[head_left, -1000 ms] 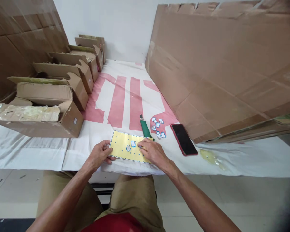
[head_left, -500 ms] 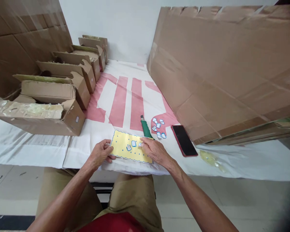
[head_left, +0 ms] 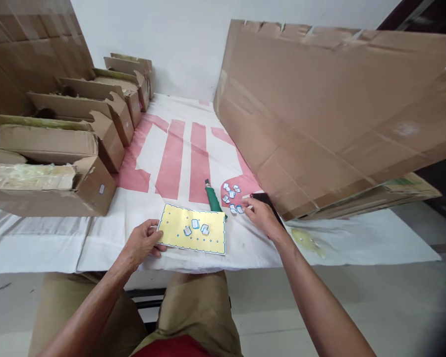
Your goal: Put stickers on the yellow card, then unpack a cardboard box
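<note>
On the cloth-covered tabletop (head_left: 163,148) the yellow sheet (head_left: 193,230), judged thin, light and floppy, is pinned at its nine-o'clock edge by the left hand (head_left: 141,243), while right-hand fingers (head_left: 248,207) are closed loosely over small labels (head_left: 231,194) at two o'clock.

A table (head_left: 357,243) draped in white cloth with broad red stripes (head_left: 171,158) runs to a plain white wall (head_left: 178,44). Open cardboard boxes (head_left: 78,148) line its left edge; flattened cardboard sheets (head_left: 338,109) (large, creased) lean along its right edge. Pale tiled floor (head_left: 375,307) below.
</note>
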`<control>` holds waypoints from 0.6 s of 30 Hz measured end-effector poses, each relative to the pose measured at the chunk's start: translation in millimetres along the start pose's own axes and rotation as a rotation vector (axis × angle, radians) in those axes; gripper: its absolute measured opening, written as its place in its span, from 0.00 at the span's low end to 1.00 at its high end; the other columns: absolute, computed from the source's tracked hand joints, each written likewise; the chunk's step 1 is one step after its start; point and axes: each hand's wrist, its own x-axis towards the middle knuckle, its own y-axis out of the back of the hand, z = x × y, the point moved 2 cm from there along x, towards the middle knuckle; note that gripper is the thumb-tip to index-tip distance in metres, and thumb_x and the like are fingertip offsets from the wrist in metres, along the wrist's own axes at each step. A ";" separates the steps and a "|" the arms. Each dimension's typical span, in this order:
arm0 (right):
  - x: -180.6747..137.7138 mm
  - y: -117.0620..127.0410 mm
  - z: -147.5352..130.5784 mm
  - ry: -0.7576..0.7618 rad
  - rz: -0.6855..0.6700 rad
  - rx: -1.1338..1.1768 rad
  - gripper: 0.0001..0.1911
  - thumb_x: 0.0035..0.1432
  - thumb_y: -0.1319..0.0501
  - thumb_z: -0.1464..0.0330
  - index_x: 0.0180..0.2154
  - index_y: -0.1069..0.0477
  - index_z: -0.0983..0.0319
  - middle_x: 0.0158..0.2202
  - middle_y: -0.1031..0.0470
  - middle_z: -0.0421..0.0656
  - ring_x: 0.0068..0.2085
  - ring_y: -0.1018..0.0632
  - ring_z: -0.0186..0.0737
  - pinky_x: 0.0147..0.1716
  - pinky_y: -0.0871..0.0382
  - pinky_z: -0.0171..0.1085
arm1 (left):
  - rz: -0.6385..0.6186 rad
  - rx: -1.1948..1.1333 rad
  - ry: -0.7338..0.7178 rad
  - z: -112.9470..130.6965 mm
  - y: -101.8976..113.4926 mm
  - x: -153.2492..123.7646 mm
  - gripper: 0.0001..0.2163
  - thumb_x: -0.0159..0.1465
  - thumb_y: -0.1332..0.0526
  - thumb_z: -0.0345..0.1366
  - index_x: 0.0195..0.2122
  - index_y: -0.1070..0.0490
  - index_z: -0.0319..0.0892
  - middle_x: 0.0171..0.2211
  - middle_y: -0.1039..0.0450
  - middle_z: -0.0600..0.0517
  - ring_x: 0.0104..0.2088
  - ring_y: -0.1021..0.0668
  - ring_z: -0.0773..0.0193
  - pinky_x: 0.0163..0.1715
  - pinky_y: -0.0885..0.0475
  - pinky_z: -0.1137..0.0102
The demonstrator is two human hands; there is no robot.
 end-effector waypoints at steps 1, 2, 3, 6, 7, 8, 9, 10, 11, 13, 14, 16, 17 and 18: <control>6.5 -0.2 5.6 -0.008 -0.007 -0.003 0.13 0.57 0.40 0.72 0.43 0.21 0.60 0.41 0.16 0.48 0.41 0.19 0.46 0.43 0.29 0.40 | 0.006 -0.001 0.003 0.7 -0.6 -0.5 0.18 0.52 0.34 0.33 0.44 0.31 0.39 0.22 0.27 0.58 0.21 0.18 0.61 0.15 0.28 0.75; 12.4 -1.3 9.5 -0.014 -0.014 -0.004 0.13 0.55 0.39 0.73 0.41 0.21 0.60 0.40 0.16 0.47 0.40 0.19 0.46 0.41 0.30 0.39 | 0.010 -0.002 0.006 1.3 -1.2 -1.0 0.18 0.52 0.35 0.33 0.44 0.31 0.39 0.22 0.27 0.58 0.21 0.18 0.62 0.15 0.28 0.75; 17.3 -2.9 11.7 -0.017 -0.021 -0.001 0.12 0.53 0.39 0.74 0.39 0.21 0.60 0.38 0.17 0.47 0.39 0.20 0.45 0.40 0.30 0.38 | 0.015 -0.003 0.007 1.9 -1.7 -1.5 0.17 0.52 0.35 0.33 0.44 0.31 0.39 0.22 0.27 0.58 0.21 0.19 0.62 0.15 0.28 0.75; 22.0 -3.5 12.3 -0.016 -0.032 0.028 0.06 0.51 0.39 0.74 0.30 0.24 0.59 0.33 0.19 0.44 0.35 0.22 0.42 0.37 0.32 0.37 | 0.029 -0.004 0.005 3.0 -2.2 -2.9 0.17 0.52 0.35 0.33 0.44 0.31 0.39 0.22 0.27 0.58 0.20 0.19 0.63 0.15 0.29 0.75; 19.7 -1.5 11.1 -0.011 -0.032 0.046 0.05 0.52 0.40 0.73 0.28 0.26 0.59 0.32 0.20 0.43 0.34 0.22 0.42 0.36 0.33 0.36 | 0.033 -0.001 0.003 3.1 -2.1 -3.1 0.17 0.53 0.35 0.33 0.44 0.31 0.39 0.22 0.27 0.58 0.20 0.19 0.63 0.15 0.29 0.76; 15.5 1.4 9.1 -0.006 -0.032 0.069 0.05 0.53 0.40 0.72 0.27 0.28 0.59 0.31 0.20 0.42 0.33 0.23 0.41 0.36 0.33 0.36 | 0.033 0.002 0.000 3.0 -1.8 -3.1 0.16 0.53 0.35 0.33 0.44 0.31 0.38 0.22 0.27 0.58 0.21 0.19 0.63 0.15 0.29 0.76; 9.9 4.5 5.8 -0.001 -0.032 0.094 0.05 0.55 0.41 0.70 0.27 0.29 0.59 0.30 0.21 0.41 0.32 0.23 0.40 0.35 0.33 0.36 | 0.029 0.006 -0.002 2.7 -1.6 -2.9 0.16 0.54 0.36 0.33 0.44 0.31 0.38 0.22 0.27 0.58 0.21 0.19 0.63 0.15 0.29 0.76; 3.1 7.1 1.0 0.005 -0.034 0.120 0.06 0.57 0.42 0.68 0.28 0.29 0.58 0.29 0.22 0.40 0.30 0.23 0.39 0.34 0.33 0.36 | 0.022 0.009 -0.005 2.3 -1.2 -2.4 0.15 0.54 0.36 0.33 0.44 0.30 0.38 0.22 0.27 0.58 0.21 0.18 0.63 0.15 0.28 0.76; -4.3 8.2 -6.2 0.018 -0.045 0.151 0.07 0.59 0.42 0.66 0.29 0.29 0.58 0.27 0.23 0.39 0.29 0.24 0.39 0.33 0.32 0.36 | 0.014 0.011 -0.007 1.6 -0.8 -1.7 0.15 0.54 0.36 0.33 0.44 0.30 0.38 0.23 0.26 0.57 0.21 0.18 0.63 0.15 0.28 0.76; -19.5 4.1 -28.6 0.072 -0.092 0.240 0.08 0.61 0.43 0.63 0.32 0.29 0.58 0.27 0.23 0.39 0.29 0.23 0.39 0.32 0.31 0.36 | -0.001 0.010 -0.013 -0.1 0.1 0.2 0.15 0.54 0.35 0.33 0.44 0.30 0.39 0.23 0.26 0.57 0.21 0.18 0.62 0.15 0.28 0.76; -26.7 -1.7 -43.6 0.113 -0.130 0.281 0.07 0.62 0.42 0.63 0.34 0.28 0.57 0.28 0.23 0.39 0.30 0.22 0.39 0.32 0.31 0.35 | -0.003 0.006 -0.016 -1.0 0.7 1.2 0.16 0.54 0.35 0.33 0.43 0.31 0.39 0.23 0.27 0.58 0.21 0.18 0.62 0.15 0.28 0.76; -38.7 -19.7 -77.9 0.204 -0.197 0.297 0.06 0.63 0.42 0.65 0.40 0.28 0.57 0.34 0.20 0.40 0.35 0.20 0.40 0.34 0.30 0.35 | -0.008 -0.005 -0.028 -2.8 1.4 2.7 0.17 0.53 0.33 0.34 0.44 0.31 0.40 0.22 0.28 0.59 0.22 0.17 0.61 0.15 0.29 0.77; -43.6 -31.1 -95.0 0.247 -0.246 0.208 0.07 0.64 0.42 0.68 0.42 0.27 0.56 0.36 0.19 0.39 0.36 0.19 0.39 0.35 0.30 0.34 | -0.009 -0.008 -0.034 -3.7 1.7 3.2 0.17 0.53 0.33 0.34 0.44 0.31 0.40 0.22 0.28 0.59 0.22 0.17 0.61 0.15 0.29 0.77; -47.6 -42.6 -110.6 0.294 -0.273 0.075 0.09 0.64 0.42 0.70 0.44 0.27 0.56 0.37 0.18 0.40 0.38 0.19 0.39 0.37 0.30 0.35 | -0.006 -0.010 -0.038 -4.5 1.9 3.6 0.17 0.53 0.33 0.34 0.44 0.31 0.40 0.22 0.29 0.59 0.22 0.17 0.61 0.15 0.29 0.76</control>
